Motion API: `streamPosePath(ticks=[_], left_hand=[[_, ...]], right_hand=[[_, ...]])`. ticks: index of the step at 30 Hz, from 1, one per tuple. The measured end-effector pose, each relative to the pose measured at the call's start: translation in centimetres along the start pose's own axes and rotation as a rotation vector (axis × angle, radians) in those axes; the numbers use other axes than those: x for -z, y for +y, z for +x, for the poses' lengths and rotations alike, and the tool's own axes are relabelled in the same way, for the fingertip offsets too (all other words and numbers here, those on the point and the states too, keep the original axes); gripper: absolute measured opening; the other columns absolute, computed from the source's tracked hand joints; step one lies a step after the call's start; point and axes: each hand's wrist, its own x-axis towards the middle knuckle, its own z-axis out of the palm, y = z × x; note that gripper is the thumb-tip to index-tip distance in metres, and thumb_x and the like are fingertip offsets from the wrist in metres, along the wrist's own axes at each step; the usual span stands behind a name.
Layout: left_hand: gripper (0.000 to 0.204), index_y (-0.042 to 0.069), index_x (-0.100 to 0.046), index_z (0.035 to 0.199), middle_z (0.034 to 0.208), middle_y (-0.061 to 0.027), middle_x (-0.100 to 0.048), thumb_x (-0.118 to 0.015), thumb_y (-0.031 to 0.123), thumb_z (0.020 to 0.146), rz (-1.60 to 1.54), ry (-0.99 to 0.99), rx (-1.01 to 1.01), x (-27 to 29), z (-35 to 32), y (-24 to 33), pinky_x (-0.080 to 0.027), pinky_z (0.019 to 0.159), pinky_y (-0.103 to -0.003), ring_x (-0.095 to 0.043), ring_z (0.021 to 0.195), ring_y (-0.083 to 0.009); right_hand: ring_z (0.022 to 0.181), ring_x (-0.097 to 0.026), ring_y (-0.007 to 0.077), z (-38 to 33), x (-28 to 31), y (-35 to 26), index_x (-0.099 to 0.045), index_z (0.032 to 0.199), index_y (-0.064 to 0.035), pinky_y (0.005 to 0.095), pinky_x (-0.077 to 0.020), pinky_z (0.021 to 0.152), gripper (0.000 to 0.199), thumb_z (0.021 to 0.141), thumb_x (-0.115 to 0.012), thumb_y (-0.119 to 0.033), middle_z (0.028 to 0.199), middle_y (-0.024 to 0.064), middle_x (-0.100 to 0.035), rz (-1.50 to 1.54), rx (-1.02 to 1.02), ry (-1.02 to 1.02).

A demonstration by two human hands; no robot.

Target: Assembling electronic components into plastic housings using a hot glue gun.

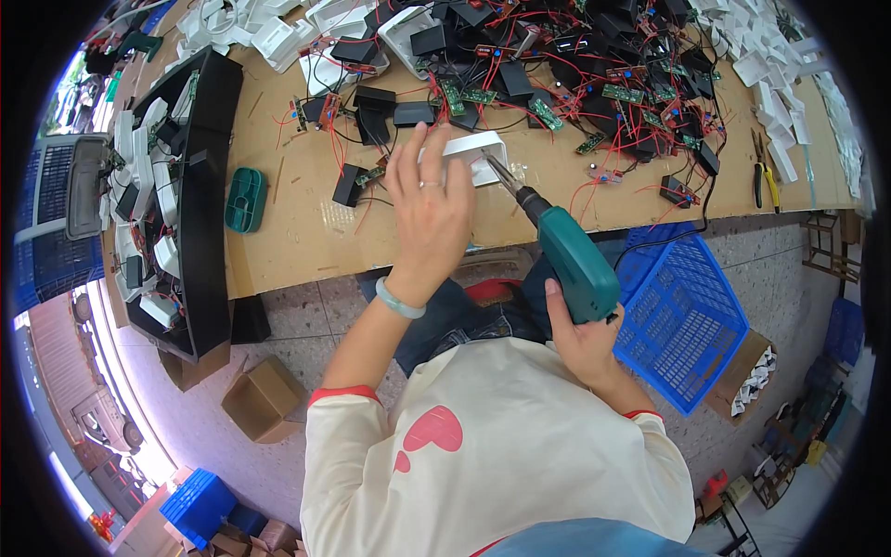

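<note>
My right hand (pixel 583 336) grips the handle of a green pistol-shaped electric screwdriver (pixel 577 260) with a black nose. Its metal tip points up and left, reaching the right end of a white plastic housing (pixel 489 169) near the table's front edge. Over the left part of that housing lies my left hand (pixel 430 204), its fingers stretched out and slightly apart. The hand hides part of the housing, and whether the fingertips press on it is hard to see. A black box with a small circuit board (pixel 349 186) lies just left of my left hand.
Black boxes, green circuit boards (pixel 622 94) and red wires pile up across the back. A compartmented green tray (pixel 245 200) and a black bin (pixel 206 186) of white housings stand left. Yellow-handled pliers (pixel 765 186) lie right. Below the table is a blue crate (pixel 682 320).
</note>
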Motion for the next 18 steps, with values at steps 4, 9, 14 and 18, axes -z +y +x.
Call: streamPosePath(ticks=[4,9,14,18], left_hand=[[0.009,-0.001,-0.057,0.096,0.127,-0.0181,-0.055,-0.064,0.001,0.091,-0.213,0.108,0.091,1.5,-2.7,-0.8,-0.046,0.098,-0.047,-0.055,0.116,-0.0317],[0.004,0.001,-0.062,0.095,0.098,-0.0141,-0.066,-0.065,0.002,0.094,-0.869,0.628,0.476,4.5,-3.1,-2.2,-0.052,0.080,-0.031,-0.066,0.088,-0.0218],[0.007,0.004,-0.064,0.093,0.082,-0.0072,-0.063,-0.070,0.002,0.090,-0.341,0.183,0.304,6.4,-0.7,0.0,-0.051,0.067,-0.029,-0.064,0.071,-0.0185],[0.008,0.003,-0.064,0.091,0.083,-0.0086,-0.060,-0.070,0.003,0.085,-0.289,-0.035,0.165,3.3,-0.6,0.6,-0.049,0.067,-0.036,-0.060,0.074,-0.0256]], right_hand=[[0.087,-0.066,0.0211,-1.6,2.1,0.1,-0.064,0.111,0.0040,0.0301,-0.0520,0.075,0.025,0.088,-0.071,-0.001,0.101,0.0145,-0.068,-0.123,0.220,0.027],[0.062,-0.056,0.0074,-2.0,3.9,0.6,-0.059,0.119,0.0043,0.0224,-0.0445,0.054,0.031,0.089,-0.065,0.007,0.081,0.0051,-0.063,-0.082,0.176,0.012],[0.061,-0.056,0.0066,-1.5,3.1,0.8,-0.061,0.116,0.0035,0.0214,-0.0440,0.053,0.026,0.090,-0.066,0.005,0.081,0.0048,-0.063,-0.043,0.131,0.081],[0.076,-0.063,0.0176,-1.8,2.2,0.3,-0.067,0.100,0.0027,0.0301,-0.0482,0.066,0.016,0.087,-0.074,-0.004,0.088,0.0101,-0.066,-0.037,0.060,0.117]])
